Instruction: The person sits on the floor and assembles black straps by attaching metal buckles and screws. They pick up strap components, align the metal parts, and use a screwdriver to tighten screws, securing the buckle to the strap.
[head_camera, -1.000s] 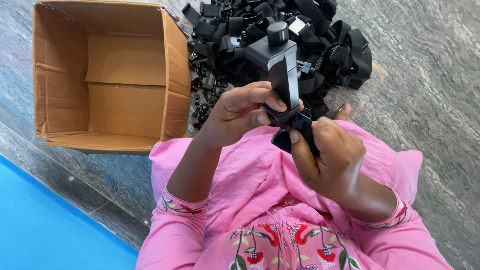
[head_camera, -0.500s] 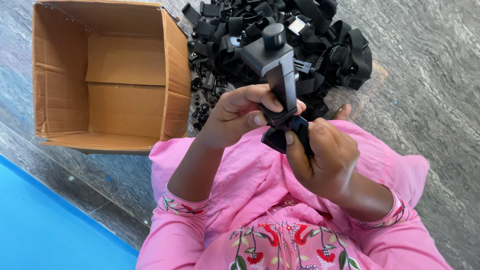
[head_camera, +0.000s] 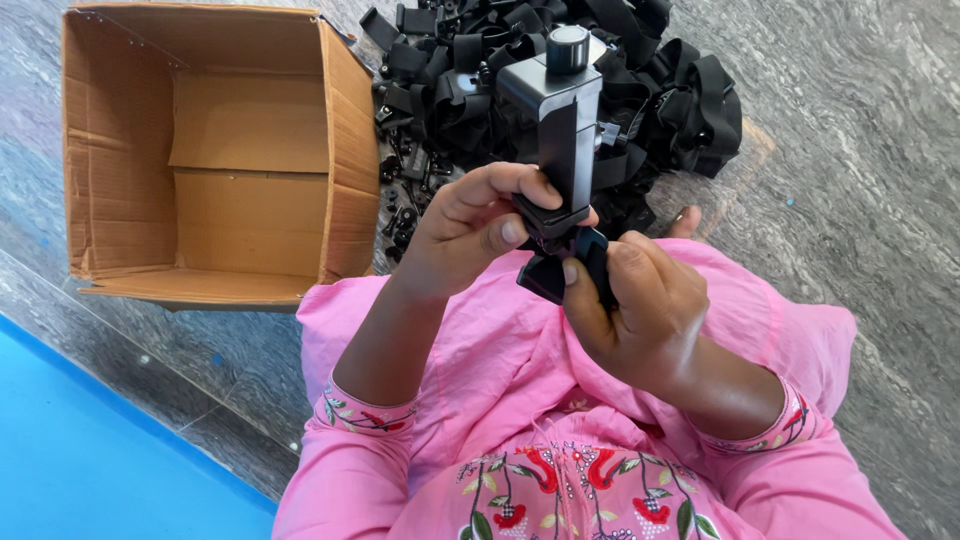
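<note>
Black clamp mount (head_camera: 560, 130) in both hands, over grey marble floor (head_camera: 850, 180).

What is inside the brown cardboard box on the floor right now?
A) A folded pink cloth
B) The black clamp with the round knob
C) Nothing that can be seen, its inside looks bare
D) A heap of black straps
C: the cardboard box shows only its bare brown walls, while the pile of black straps lies beside it on the floor and the black clamp is held by the left hand and right hand.
</note>
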